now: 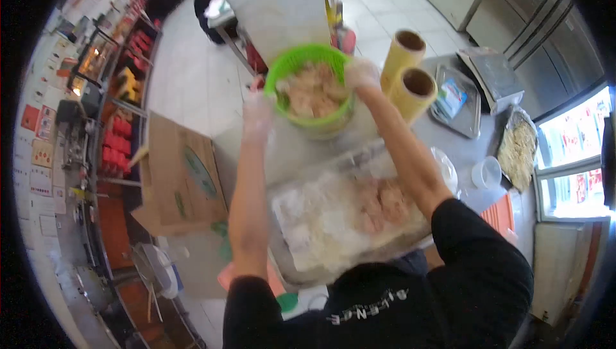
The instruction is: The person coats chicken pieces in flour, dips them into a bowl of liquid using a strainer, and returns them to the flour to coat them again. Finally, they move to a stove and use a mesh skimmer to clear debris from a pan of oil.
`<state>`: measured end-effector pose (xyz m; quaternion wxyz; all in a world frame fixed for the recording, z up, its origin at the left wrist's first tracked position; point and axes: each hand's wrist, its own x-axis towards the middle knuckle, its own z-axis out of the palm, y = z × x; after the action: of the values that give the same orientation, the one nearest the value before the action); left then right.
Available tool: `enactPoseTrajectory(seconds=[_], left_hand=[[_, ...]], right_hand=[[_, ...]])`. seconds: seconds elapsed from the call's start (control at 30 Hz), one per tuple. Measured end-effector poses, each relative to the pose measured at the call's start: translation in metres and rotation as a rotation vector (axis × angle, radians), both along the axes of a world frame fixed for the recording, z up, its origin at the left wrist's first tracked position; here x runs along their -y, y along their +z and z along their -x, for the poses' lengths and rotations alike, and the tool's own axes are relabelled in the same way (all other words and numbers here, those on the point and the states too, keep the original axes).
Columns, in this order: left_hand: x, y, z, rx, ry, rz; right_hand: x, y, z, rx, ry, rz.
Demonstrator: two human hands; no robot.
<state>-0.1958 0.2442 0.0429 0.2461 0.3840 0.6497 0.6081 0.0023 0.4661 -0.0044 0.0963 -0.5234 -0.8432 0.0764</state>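
Grasping the basket [314,120] by opposite sides of its rim, the left hand [258,108] and right hand [361,73] had it between them, just beyond the tray [327,168]. Meat [312,89] lay inside it; more lay on the tray's right half.

- Bright, fairly even indoor light; the floor [378,4] pales nearly to white toward the top.
- Strong glare at the right, where the lit display case [573,156] burns out behind its glass.
- A small warm orange glow at upper left, around the heated cabinet [92,65].
- Shadows look soft and weak.
- Left hand [256,113] and right hand [363,74] are smeared, finger outlines unclear; the tray's white powder [311,211] looks hazy.
- Fisheye curvature bends the outer scene; black fills the corners.
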Motion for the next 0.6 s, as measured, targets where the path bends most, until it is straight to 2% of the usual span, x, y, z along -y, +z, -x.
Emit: enactPoseTrajectory(seconds=[0.03,0.1,0.17,0.27,0.3,0.37,0.4,0.43,0.5,0.53,0.6], left_hand=[[-0.013,0.010,0.007,0.048,0.019,-0.019],[-0.001,0.004,-0.006,0.193,0.053,0.020],[0.002,0.008,-0.008,0.238,0.044,0.024],[0.012,0.010,-0.014,0.183,-0.020,0.099],[0.012,0.013,-0.013,0.128,-0.063,0.129],[-0.010,0.029,-0.005,-0.255,0.073,0.124],[-0.001,0.021,-0.005,-0.280,0.084,0.171],[0.009,0.013,-0.004,-0.306,0.094,0.218],[0.011,0.026,-0.016,-0.032,0.044,0.220],[0.008,0.038,-0.026,0.118,0.035,0.178],[-0.013,0.006,0.012,0.128,0.012,0.097]], right_hand=[[-0.001,0.027,0.005,-0.224,-0.112,0.019],[0.054,0.073,-0.018,-0.623,-0.337,0.134],[0.075,0.099,-0.028,-0.502,-0.183,0.078],[0.041,0.020,-0.028,-0.143,-0.029,-0.010],[0.048,0.017,-0.028,-0.144,-0.055,-0.030],[0.023,0.055,-0.011,-0.181,-0.057,-0.163],[0.037,0.077,-0.017,-0.174,-0.039,-0.184],[0.062,0.070,-0.027,-0.150,-0.022,-0.166],[0.052,0.069,-0.026,-0.205,0.028,0.150],[0.065,0.072,-0.033,-0.346,-0.075,0.103],[0.075,0.081,-0.028,-0.648,-0.246,-0.039]])
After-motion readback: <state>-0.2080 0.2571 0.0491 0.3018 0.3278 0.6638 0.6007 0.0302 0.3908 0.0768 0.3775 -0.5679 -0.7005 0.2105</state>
